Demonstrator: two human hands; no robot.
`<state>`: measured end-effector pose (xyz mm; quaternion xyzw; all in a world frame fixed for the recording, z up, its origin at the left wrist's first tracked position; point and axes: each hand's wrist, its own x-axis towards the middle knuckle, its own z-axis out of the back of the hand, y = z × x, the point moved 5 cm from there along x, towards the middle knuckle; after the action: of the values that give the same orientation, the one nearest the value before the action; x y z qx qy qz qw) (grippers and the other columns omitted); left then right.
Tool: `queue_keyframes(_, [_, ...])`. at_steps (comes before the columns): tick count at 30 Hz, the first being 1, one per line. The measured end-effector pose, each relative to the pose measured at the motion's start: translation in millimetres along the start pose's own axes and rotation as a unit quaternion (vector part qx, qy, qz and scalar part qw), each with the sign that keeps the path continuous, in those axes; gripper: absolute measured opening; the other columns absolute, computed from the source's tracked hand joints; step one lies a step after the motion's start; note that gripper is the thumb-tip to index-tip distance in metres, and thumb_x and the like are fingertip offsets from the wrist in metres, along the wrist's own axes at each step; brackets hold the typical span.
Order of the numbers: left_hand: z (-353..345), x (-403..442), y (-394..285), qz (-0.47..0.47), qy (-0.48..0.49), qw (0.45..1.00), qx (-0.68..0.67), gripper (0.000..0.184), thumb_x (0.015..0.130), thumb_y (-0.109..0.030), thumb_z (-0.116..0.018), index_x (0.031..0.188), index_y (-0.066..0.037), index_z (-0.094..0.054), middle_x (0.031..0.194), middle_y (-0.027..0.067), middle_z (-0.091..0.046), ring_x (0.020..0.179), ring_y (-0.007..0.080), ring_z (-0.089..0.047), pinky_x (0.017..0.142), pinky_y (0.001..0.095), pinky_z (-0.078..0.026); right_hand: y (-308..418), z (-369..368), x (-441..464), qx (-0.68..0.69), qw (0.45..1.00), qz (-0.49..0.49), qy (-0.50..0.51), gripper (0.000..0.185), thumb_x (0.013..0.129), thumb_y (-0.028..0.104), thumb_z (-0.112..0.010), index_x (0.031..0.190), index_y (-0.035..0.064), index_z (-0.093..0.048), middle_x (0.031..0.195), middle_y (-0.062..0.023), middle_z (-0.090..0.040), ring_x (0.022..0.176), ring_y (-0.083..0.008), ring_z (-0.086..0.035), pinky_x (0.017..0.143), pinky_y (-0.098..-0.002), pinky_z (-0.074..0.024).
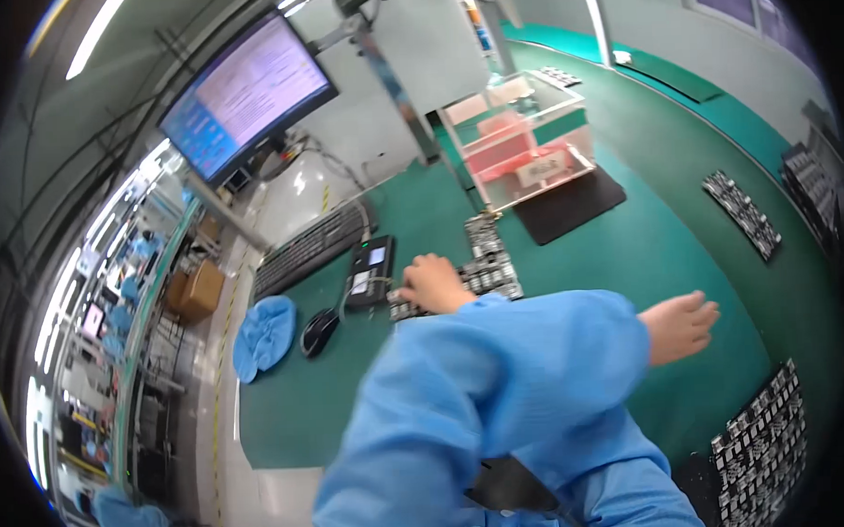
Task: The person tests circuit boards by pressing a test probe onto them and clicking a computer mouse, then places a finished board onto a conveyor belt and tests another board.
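Observation:
My forearms cross in front of me in blue sleeves, the left lying over the right. At the left end of a populated circuit board (492,281), my right hand (435,283) has its fingers curled over the board; part of the board is hidden under it. Another board section (482,233) lies at the far side of that board. Out to the right, my left hand (682,329) is stretched over the green mat (663,246), fingers extended and holding nothing. A small black device with a screen (371,270) lies close beside my right hand.
A keyboard (314,246), mouse (319,332) and blue cloth cap (265,337) lie on the left. A monitor (249,93) hangs above. A clear box (520,144) stands behind, beside a black pad (569,207). More boards (741,213) and a board stack (763,451) lie right.

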<state>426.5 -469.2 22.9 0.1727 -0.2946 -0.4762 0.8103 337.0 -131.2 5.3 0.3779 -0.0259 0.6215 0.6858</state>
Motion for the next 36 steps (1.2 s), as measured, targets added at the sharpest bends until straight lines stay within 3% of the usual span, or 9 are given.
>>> queue_keyframes(2, [68,-57,28,0.128,0.152,0.97,-0.14,0.037,0.084,-0.023,-0.059,0.118,-0.009,-0.063,0.135,0.0163,-0.054,0.129,0.0311,-0.048,0.105,0.0442,-0.039,2,4,-1,0.004,1.0,0.002,-0.005,0.024,0.081,0.037,-0.072,0.084,0.0127,-0.071,0.092,-0.0109,-0.061,0.095,-0.0323,-0.057,0.081,-0.0445,-0.0462])
queue_keyframes(6, [163,-194,49,0.285,0.031,0.958,-0.028,0.039,0.078,-0.017,-0.063,0.116,-0.007,-0.061,0.122,0.016,-0.057,0.118,0.033,-0.053,0.098,0.0486,-0.042,-4,4,0,0.018,0.999,-0.027,0.023,0.025,0.081,0.038,-0.073,0.084,0.0124,-0.072,0.091,-0.0114,-0.061,0.096,-0.033,-0.056,0.083,-0.0436,-0.0454])
queue_keyframes(10, [220,-288,26,0.461,0.138,0.862,-0.158,0.05,0.079,-0.013,-0.071,0.127,-0.01,-0.057,0.133,0.0156,-0.053,0.123,0.0337,-0.052,0.101,0.0437,-0.043,1,7,5,0.03,0.998,0.025,0.056,0.025,0.078,0.034,-0.072,0.085,0.0099,-0.073,0.087,-0.0159,-0.063,0.088,-0.0359,-0.061,0.075,-0.0473,-0.0489])
queue_keyframes(15, [247,-313,-12,0.403,0.186,0.88,-0.168,0.05,0.08,-0.012,-0.07,0.128,-0.01,-0.057,0.132,0.0146,-0.053,0.121,0.0336,-0.052,0.098,0.0433,-0.043,11,2,7,0.0,1.0,0.024,0.011,0.032,0.075,0.042,-0.072,0.082,0.0107,-0.073,0.089,-0.0154,-0.065,0.094,-0.0366,-0.061,0.077,-0.0487,-0.0495])
queue_keyframes(18, [247,-296,-19,0.374,0.19,0.889,-0.183,0.049,0.078,-0.007,-0.069,0.126,-0.009,-0.057,0.13,0.0136,-0.054,0.118,0.0332,-0.052,0.096,0.0433,-0.043,11,-1,10,-0.021,0.997,0.055,-0.04,0.026,0.069,0.037,-0.073,0.069,0.0107,-0.075,0.066,-0.0082,-0.069,0.065,-0.0317,-0.067,0.059,-0.0453,-0.0524])
queue_keyframes(23, [217,-212,-1,0.329,0.041,0.89,-0.312,0.017,0.083,-0.002,-0.062,0.101,-0.002,-0.06,0.102,0.0159,-0.06,0.097,0.0357,-0.059,0.084,0.0406,-0.047,-1,-14,17,0.011,0.998,-0.056,-0.013,0.029,0.069,0.04,-0.076,0.072,0.0115,-0.076,0.071,-0.0071,-0.071,0.072,-0.0282,-0.068,0.064,-0.0435,-0.0538])
queue_keyframes(31, [109,4,-73,0.112,0.044,0.862,-0.492,0.06,0.085,-0.017,-0.066,0.136,0.003,-0.043,0.137,0.0248,-0.049,0.126,0.0397,-0.048,0.107,0.0437,-0.04,4,-14,13,-0.014,0.999,-0.031,-0.029,0.033,0.067,0.043,-0.078,0.076,0.0111,-0.076,0.077,-0.0099,-0.071,0.083,-0.0324,-0.068,0.072,-0.0462,-0.0535])
queue_keyframes(34, [90,54,-117,-0.065,0.076,0.953,-0.286,0.068,0.089,-0.032,-0.065,0.147,-0.01,-0.037,0.152,0.0096,-0.039,0.141,0.0297,-0.034,0.114,0.0442,-0.031,6,-12,11,-0.043,0.997,-0.046,-0.044,0.034,0.066,0.043,-0.078,0.077,0.0109,-0.076,0.079,-0.0106,-0.071,0.085,-0.0333,-0.067,0.073,-0.0468,-0.0534])
queue_keyframes(36, [84,68,-136,-0.097,0.024,0.942,-0.321,0.072,0.088,-0.038,-0.066,0.147,-0.01,-0.037,0.151,0.0092,-0.04,0.141,0.0277,-0.035,0.114,0.0427,-0.031,6,-9,10,-0.054,0.995,-0.057,-0.06,0.035,0.066,0.044,-0.079,0.078,0.0108,-0.076,0.079,-0.011,-0.071,0.087,-0.0339,-0.067,0.074,-0.0471,-0.0533])
